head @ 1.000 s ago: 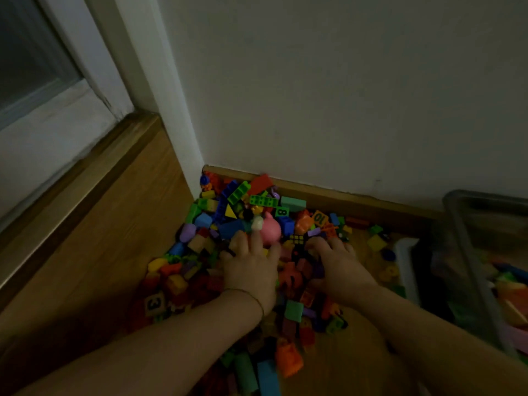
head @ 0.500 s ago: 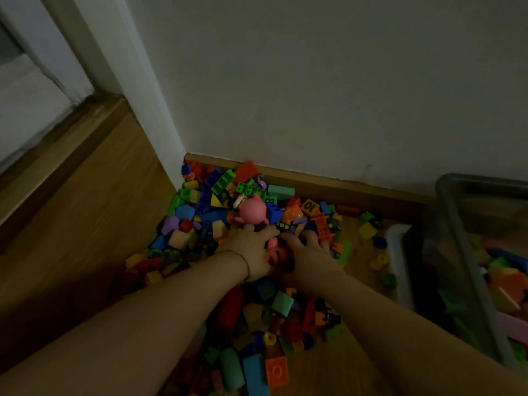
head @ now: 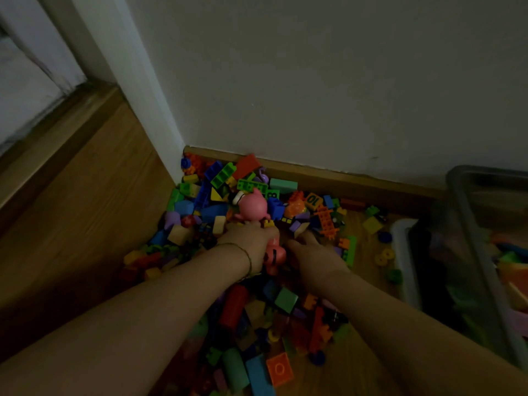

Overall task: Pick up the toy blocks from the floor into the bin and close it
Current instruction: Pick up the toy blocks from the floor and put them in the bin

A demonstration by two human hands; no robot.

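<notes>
Dim wooden floor (head: pixel 85 224) meets a pale wall (head: pixel 314 81) in a corner, and that is where you are working.

Your left hand (head: pixel 251 242) sits knuckles-up on the heap, with its fingers curled down into it. Your right hand (head: pixel 310 250) lies just beside it, flatter, fingertips buried. A pink figure (head: pixel 274 257) sits between the two hands, against the left palm. I cannot tell whether either hand has closed on anything, because the fingers are hidden in the pile.

Around them the toy blocks (head: pixel 285 300) spread from the skirting board (head: pixel 343 181) back toward you, thickest in the corner. The bin (head: pixel 468 224) stands well off to your right, open, with some blocks inside. A white plastic edge (head: pixel 401 252) lies just beside it. It may be the lid, but it is too dark to say.

The risk lies in the carry. A two-handed scoop of loose pieces only holds while your palms stay pressed together. The odd-shaped figure could prop them apart and let small blocks drop out. The bin's rim looks high, so lifting too low could clip it and spill the load onto the stray pieces nearby. In this light, dark blocks at the left edge of the heap are easy to miss. If you heap the bin above its rim, the lid probably won't seat.
</notes>
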